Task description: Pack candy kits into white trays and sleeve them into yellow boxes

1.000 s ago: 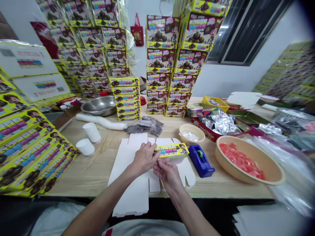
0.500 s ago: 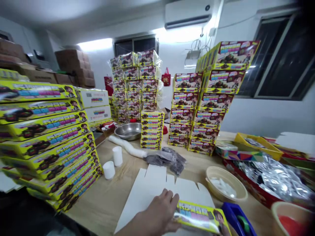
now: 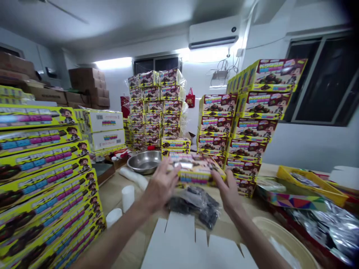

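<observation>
Between both hands a flat yellow and brown printed box (image 3: pixel 196 168) is raised above the table. My left hand (image 3: pixel 161 185) grips its left end, and my right hand (image 3: pixel 227 188) holds its right end, the fingers slightly blurred. Right behind the held box stands a short stack of similar boxes (image 3: pixel 175 143). Dark grey plastic packets (image 3: pixel 196 203) lie on the table below the box. Nearer to me is an unfolded white cardboard sheet (image 3: pixel 179 239) with slits along its far edge.
Tall box stacks stand at the left (image 3: pixel 47 179), middle back and right (image 3: pixel 246 130). A metal bowl (image 3: pixel 145 162) and white cylinders (image 3: pixel 128 198) are left of centre. On the right are a cream bowl (image 3: pixel 280 224), a yellow tray (image 3: pixel 311 181) and silver packets (image 3: pixel 331 224).
The box has moved from the near right up and forward toward the short stack, with both hands. My right hand has come fully into view. The head view has shifted.
</observation>
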Action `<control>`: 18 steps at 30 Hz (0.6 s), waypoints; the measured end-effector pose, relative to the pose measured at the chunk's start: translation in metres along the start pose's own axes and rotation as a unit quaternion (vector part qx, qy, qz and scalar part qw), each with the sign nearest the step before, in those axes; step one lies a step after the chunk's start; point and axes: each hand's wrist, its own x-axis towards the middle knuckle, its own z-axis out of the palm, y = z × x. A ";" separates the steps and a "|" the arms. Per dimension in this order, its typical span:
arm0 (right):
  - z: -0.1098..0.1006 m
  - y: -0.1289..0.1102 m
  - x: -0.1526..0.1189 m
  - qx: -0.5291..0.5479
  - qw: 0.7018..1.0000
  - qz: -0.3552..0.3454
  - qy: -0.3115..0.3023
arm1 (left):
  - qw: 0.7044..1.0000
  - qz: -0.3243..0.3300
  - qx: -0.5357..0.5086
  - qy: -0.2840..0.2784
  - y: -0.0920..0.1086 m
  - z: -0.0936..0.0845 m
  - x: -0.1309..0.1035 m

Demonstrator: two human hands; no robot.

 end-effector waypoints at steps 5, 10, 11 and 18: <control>0.105 -0.009 0.146 0.082 0.994 -0.073 -0.012 | 0.984 -0.120 -0.032 0.128 -0.103 0.047 0.103; 0.160 0.015 0.238 0.077 0.995 -0.012 -0.056 | 0.978 -0.166 -0.042 0.118 -0.174 0.096 0.169; 0.167 0.023 0.248 0.076 0.995 -0.003 -0.062 | 0.979 -0.166 -0.041 0.112 -0.183 0.104 0.173; 0.192 0.063 0.266 0.060 0.995 0.007 -0.084 | 0.979 -0.175 -0.035 0.101 -0.210 0.139 0.155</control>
